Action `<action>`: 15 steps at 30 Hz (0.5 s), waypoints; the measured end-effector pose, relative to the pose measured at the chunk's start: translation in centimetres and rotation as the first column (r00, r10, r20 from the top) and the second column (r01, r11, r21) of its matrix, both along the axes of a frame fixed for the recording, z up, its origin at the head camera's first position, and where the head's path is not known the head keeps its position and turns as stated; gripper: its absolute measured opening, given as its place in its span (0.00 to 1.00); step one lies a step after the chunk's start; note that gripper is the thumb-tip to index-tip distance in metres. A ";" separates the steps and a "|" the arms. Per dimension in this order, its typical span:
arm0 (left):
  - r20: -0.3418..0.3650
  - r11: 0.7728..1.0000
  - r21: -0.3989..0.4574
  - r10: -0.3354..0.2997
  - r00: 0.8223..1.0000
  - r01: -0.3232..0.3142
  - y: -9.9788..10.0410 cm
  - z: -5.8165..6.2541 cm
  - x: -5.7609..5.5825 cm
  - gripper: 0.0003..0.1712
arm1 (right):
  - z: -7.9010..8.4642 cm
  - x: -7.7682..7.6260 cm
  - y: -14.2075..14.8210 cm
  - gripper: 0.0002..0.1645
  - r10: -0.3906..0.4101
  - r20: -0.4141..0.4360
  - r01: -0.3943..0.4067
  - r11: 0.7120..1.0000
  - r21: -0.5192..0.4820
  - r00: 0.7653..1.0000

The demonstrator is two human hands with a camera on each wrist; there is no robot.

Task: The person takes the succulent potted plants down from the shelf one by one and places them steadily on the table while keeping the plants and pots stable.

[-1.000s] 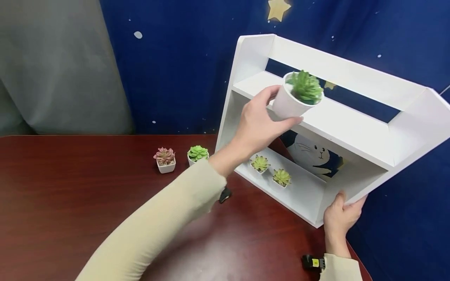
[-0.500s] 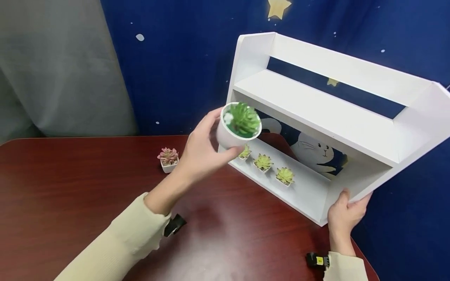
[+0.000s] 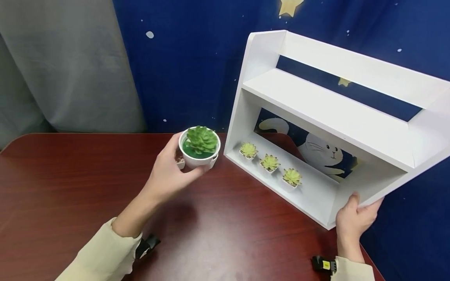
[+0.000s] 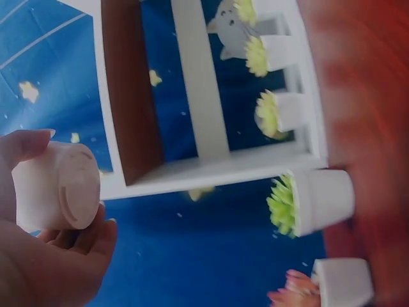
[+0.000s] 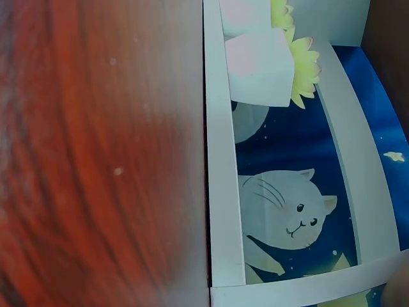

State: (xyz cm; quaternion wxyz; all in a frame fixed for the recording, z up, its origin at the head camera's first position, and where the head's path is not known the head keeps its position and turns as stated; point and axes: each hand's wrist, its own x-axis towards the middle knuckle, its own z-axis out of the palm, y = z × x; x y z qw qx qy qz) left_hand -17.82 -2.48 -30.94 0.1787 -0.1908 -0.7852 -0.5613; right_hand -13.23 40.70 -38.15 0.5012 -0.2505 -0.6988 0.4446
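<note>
My left hand (image 3: 168, 169) grips a round white pot (image 3: 195, 161) with a green artificial succulent (image 3: 203, 140), held above the table left of the white shelf (image 3: 316, 99). In the left wrist view, thumb and fingers curl round the pot (image 4: 48, 188), its underside showing. My right hand (image 3: 355, 220) grips the lower edge of the shelf's right side panel, thumb on the inner face. Small yellow-green succulents (image 3: 270, 163) in white pots line the lower shelf. A bright green potted succulent (image 4: 319, 203) and a pink one (image 4: 297, 291) stand beside the shelf, mostly hidden behind the held pot in the head view.
The shelf stands angled on the dark red wooden table (image 3: 77, 195). Behind it hangs a blue curtain (image 3: 190, 70) with stars and a printed cat, with a grey curtain (image 3: 70, 74) to the left. The table's right edge runs close to my right hand.
My left hand has carried the round pot leftward and down, from in front of the upper shelf to over the table. My right hand keeps its hold on the shelf.
</note>
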 end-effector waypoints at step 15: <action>0.132 0.973 -0.056 0.228 0.965 -0.223 -4.2 -3.4 -1.0 0.46 | 0.0 -0.1 0.3 0.34 0.009 0.019 -0.008 1.000 -0.022 1.000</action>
